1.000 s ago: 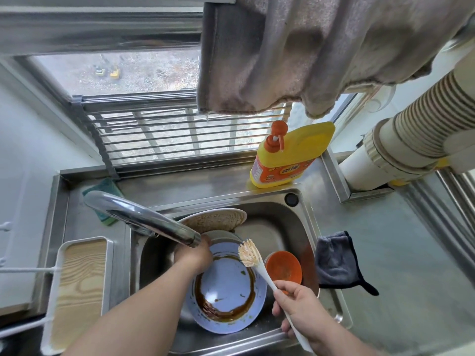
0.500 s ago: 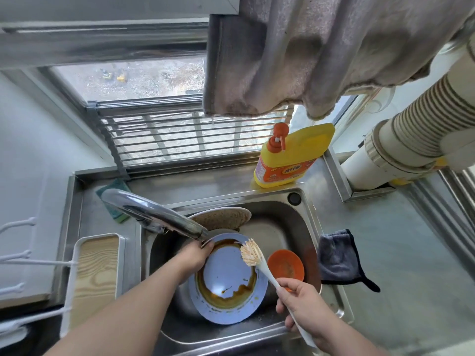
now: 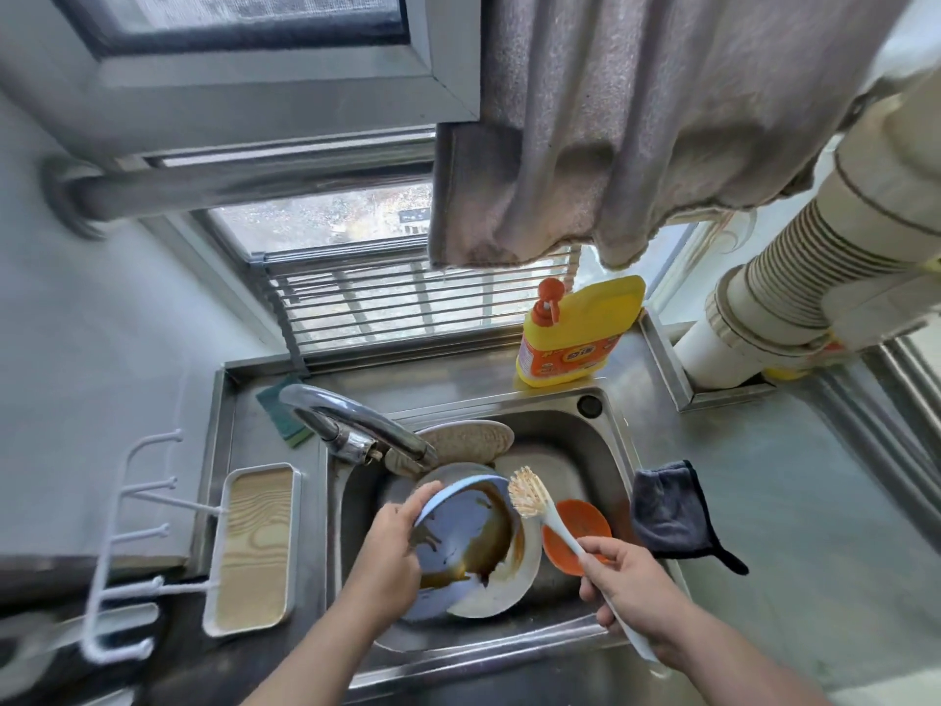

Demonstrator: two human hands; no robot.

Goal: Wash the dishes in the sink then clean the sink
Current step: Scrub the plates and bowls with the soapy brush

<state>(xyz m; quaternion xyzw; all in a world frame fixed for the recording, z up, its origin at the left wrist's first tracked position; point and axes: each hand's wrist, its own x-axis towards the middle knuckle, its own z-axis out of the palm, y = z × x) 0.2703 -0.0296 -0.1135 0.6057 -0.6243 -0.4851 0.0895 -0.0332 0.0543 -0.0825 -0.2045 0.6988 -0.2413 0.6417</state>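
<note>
Steel sink (image 3: 606,450) under window. Left hand (image 3: 389,547) is gripping the tilted blue plate (image 3: 458,532) by its left rim over the basin; sauce-slick, rigid, breakable. Right hand (image 3: 629,583) is clasping the brush (image 3: 529,499).

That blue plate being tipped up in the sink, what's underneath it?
Under the blue plate, gripped by the left hand, lies a white plate smeared with brown sauce. The plates and hand hide whatever lies deeper in the sink.
</note>
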